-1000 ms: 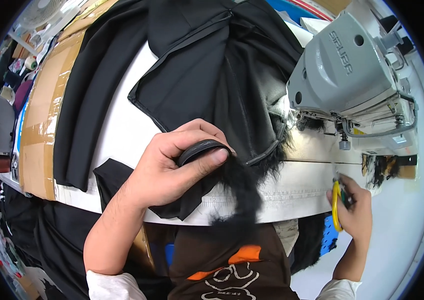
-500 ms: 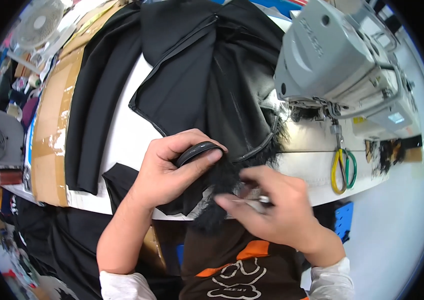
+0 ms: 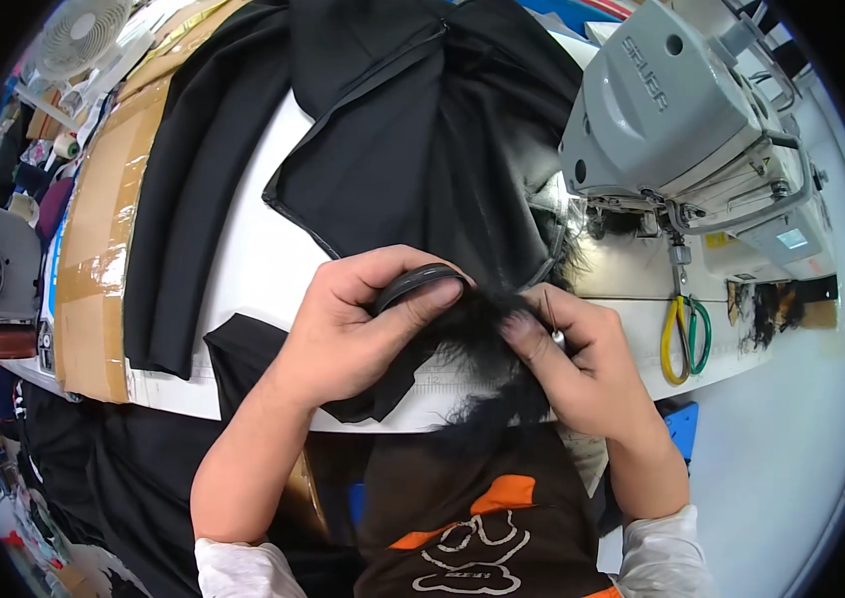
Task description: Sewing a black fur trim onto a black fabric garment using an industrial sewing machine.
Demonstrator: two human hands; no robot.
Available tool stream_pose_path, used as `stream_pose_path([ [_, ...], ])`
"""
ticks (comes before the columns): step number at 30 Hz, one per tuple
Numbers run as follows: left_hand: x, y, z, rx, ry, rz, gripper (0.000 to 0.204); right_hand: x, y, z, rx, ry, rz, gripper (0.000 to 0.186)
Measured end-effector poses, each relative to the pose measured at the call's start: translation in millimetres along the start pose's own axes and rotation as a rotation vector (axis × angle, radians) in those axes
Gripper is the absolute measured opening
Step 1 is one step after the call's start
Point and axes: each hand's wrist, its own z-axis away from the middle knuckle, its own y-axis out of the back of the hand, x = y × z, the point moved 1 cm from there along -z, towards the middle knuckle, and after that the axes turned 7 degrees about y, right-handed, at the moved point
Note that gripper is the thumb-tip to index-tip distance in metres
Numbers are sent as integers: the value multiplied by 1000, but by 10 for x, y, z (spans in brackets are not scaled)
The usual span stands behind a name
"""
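A black garment (image 3: 368, 164) is spread over the white sewing table. My left hand (image 3: 353, 324) is closed on its edge, where a shiny black strip (image 3: 415, 281) loops between thumb and fingers. Black fluffy trim (image 3: 482, 364) hangs from that edge between my hands. Its upper part is pinched between the thumb and fingers of my right hand (image 3: 582, 369). A thin pointed metal tool (image 3: 558, 340), like an awl, is also tucked in the right hand, its grip mostly hidden by the fingers.
To the right stands a grey-white sewing machine (image 3: 662, 110), black fluff around its needle area. Scissors with yellow and green handles (image 3: 694, 339) lie in front of it. Taped cardboard (image 3: 104, 249) lines the table's left side, with a fan (image 3: 82, 38) beyond.
My right hand has moved up and right, from below the trim to pinching it beside the left hand. The trim's loose end has swung right. The left hand has shifted slightly right.
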Motion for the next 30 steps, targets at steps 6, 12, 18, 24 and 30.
stream_pose_path([
  [6, 55, 57, -9, -58, 126, 73, 12, 26, 93, -130, 46, 6, -46, 19],
  [12, 44, 52, -13, 6, 66, -2, 13, 9, 100, -162, -7, 11, -72, 18],
  [18, 43, 140, 69, -17, -280, -418, 29, -113, -158, -37, -62, 250, 0, 14],
  [24, 147, 71, 343, 62, -235, -573, 35, -122, -228, 480, -65, 310, 468, 38],
  [30, 364, -401, 487, 119, -244, -1065, 22, -33, 876, 1118, 242, 38, 585, 34],
])
